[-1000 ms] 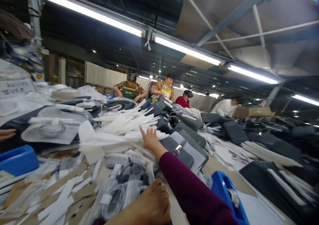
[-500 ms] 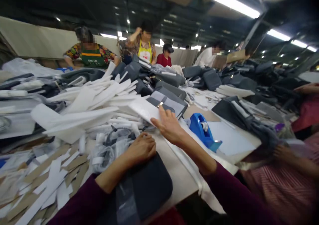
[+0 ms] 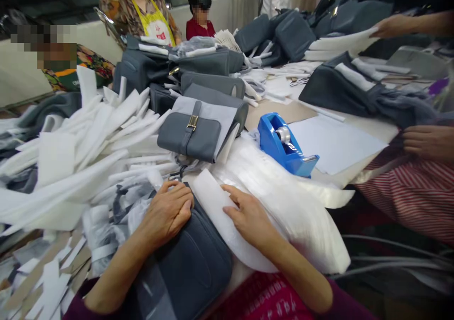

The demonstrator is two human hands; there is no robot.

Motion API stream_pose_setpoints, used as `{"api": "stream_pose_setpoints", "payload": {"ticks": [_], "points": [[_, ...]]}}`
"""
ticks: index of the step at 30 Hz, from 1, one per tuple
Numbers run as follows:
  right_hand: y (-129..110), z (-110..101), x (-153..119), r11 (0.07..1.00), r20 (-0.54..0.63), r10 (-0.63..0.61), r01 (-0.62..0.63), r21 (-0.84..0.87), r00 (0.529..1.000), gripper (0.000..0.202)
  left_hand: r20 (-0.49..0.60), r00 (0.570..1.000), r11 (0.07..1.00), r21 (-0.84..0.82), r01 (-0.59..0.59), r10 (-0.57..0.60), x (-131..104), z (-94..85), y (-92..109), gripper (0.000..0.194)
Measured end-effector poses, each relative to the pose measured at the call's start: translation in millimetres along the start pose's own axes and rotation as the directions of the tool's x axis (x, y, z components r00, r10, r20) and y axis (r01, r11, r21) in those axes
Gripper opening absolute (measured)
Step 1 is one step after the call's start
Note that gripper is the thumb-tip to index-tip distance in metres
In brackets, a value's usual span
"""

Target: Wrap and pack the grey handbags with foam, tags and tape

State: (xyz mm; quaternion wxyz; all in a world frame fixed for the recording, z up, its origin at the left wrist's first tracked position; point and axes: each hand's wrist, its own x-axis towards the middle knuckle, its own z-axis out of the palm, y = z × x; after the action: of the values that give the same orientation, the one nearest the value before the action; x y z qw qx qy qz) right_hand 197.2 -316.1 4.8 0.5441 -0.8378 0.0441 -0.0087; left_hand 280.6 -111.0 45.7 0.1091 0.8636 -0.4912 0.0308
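Note:
In front of me lies a dark blue-grey handbag (image 3: 195,249) with a clear plastic strip (image 3: 154,287) across its lower left part. My left hand (image 3: 170,206) is closed over the bag's upper edge, its fingers curled and partly hidden from me. Along the bag's right side, my right hand (image 3: 248,216) pinches a white foam sheet (image 3: 214,192) between thumb and fingers. The sheet bends down towards my lap. Just right of it lies a thick stack of white foam sheets (image 3: 301,220).
A blue tape dispenser (image 3: 283,142) stands beyond the stack, near white paper (image 3: 333,140). A buckled grey bag (image 3: 193,131) lies ahead. Foam strips (image 3: 81,145) heap up at left, above card scraps (image 3: 53,272). Co-workers stand across the table; another person's hand (image 3: 429,142) is at right.
My right hand has come back from near the buckled bag to beside the handbag, holding a white foam sheet. My left hand stays on the handbag. The view has tilted down and turned.

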Motion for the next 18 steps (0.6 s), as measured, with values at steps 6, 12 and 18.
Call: {"api": "stream_pose_setpoints", "payload": {"ticks": [6, 12, 18], "points": [[11, 11, 18, 0.986, 0.2, -0.026, -0.008, 0.169, 0.98, 0.051, 0.022, 1.0, 1.0, -0.016, 0.022, -0.022, 1, -0.5, 0, 0.029], [15, 15, 24, 0.983, 0.264, -0.066, 0.017, 0.181, 0.962, 0.056, 0.031, 0.999, 0.999, -0.036, 0.036, -0.035, 1, -0.4, 1, 0.03], [13, 3, 22, 0.99, 0.424, -0.088, 0.034, 0.134, 0.901, 0.058, 0.013, 0.999, 0.998, -0.051, 0.031, -0.03, -1, -0.4, 2, 0.03]]}}
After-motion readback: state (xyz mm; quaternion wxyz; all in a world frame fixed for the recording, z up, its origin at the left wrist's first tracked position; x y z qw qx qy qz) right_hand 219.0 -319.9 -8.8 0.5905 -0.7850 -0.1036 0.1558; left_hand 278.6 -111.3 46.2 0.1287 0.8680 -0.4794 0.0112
